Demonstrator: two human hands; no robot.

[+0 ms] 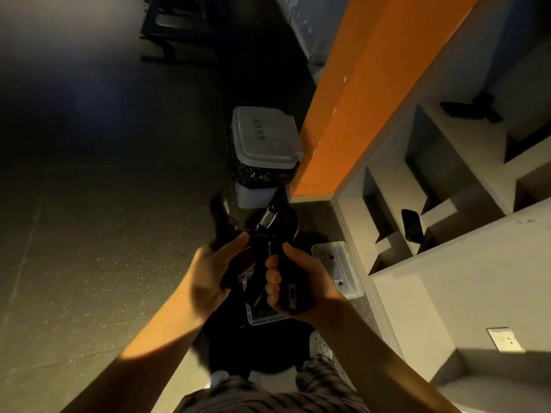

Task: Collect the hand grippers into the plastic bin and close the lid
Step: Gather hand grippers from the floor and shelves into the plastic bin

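Both my hands hold black hand grippers with steel springs above a clear plastic bin [262, 318] on the dark floor. My left hand [213, 271] grips one hand gripper [222, 220] by its handle, spring end pointing away. My right hand [295, 286] is curled round the handles of a second hand gripper [272, 231]. The bin's clear lid [338, 268] lies on the floor to the right of the bin, against the shelf unit. Two more black grippers rest in the shelf: one [413, 225] in a low cubby, another [471, 110] on a higher shelf.
A grey lidded trash can [264, 144] with a black liner stands ahead beside an orange pillar [357, 93]. A white cubby shelf unit [447, 263] fills the right side. My feet and patterned shorts show at the bottom. Bare floor spreads to the left.
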